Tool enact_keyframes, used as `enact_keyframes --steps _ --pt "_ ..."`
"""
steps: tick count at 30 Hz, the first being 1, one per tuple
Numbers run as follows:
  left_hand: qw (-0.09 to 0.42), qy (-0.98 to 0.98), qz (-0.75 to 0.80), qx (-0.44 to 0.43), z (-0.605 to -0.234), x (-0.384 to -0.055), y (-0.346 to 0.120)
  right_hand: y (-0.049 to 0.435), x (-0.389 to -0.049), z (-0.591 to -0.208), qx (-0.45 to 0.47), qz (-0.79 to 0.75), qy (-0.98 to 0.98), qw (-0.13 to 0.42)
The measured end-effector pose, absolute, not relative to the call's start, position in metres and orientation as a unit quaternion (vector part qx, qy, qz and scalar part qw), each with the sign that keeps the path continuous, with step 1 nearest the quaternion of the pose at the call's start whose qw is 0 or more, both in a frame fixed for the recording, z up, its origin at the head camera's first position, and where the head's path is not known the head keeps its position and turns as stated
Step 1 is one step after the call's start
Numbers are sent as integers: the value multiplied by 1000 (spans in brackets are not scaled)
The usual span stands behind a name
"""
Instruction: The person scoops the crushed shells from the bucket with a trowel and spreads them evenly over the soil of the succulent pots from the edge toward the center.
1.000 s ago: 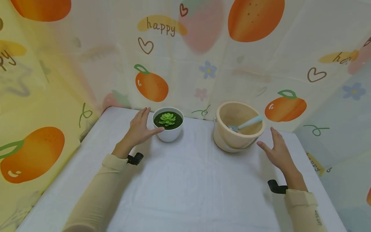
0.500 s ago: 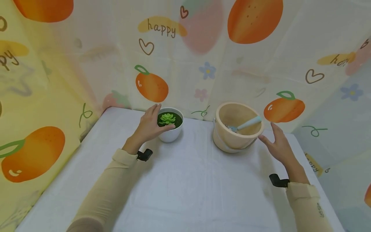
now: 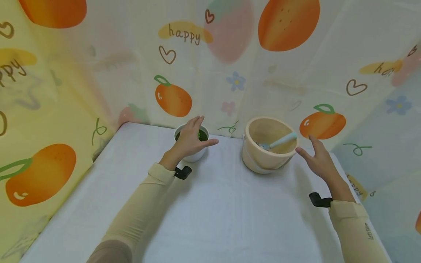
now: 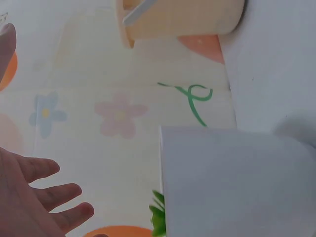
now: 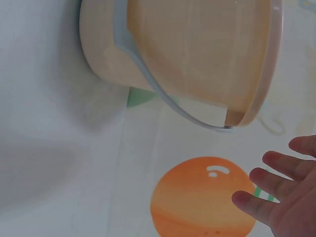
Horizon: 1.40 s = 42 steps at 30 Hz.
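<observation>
Reach stage, I'd judge: my L grip (image 3: 189, 141) is wide, empty, above the round smooth white pot (image 4: 237, 182) w/ its green leafy plant (image 4: 158, 217); my R grip (image 3: 318, 159), also wide & empty, is beside the round beige bucket (image 3: 254, 155), contact unclear. Both stand on the white-covered counter (image 3: 230, 219). Bucket holds a pale-blue-handled tool (image 3: 283, 140). Next move prob. calls for bringing L down round the pot.

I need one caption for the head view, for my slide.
Left hand open above a white pot, right hand open beside a bucket holding a blue-handled tool.
</observation>
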<state>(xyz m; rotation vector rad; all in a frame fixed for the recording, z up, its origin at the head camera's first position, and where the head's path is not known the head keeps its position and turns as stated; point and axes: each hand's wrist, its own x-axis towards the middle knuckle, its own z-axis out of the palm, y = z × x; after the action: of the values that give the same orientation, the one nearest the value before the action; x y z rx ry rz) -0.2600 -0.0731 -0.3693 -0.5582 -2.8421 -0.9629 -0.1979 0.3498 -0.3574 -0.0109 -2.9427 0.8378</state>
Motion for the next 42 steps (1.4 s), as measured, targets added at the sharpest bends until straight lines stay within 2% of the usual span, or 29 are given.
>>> enact_keyframes --steps 18,42 --pt "60 -910 -358 -199 -375 -266 -32 346 -219 -351 14 277 -960 24" --pt "28 -890 -395 -227 -387 -271 17 347 -237 -357 27 276 -960 24"
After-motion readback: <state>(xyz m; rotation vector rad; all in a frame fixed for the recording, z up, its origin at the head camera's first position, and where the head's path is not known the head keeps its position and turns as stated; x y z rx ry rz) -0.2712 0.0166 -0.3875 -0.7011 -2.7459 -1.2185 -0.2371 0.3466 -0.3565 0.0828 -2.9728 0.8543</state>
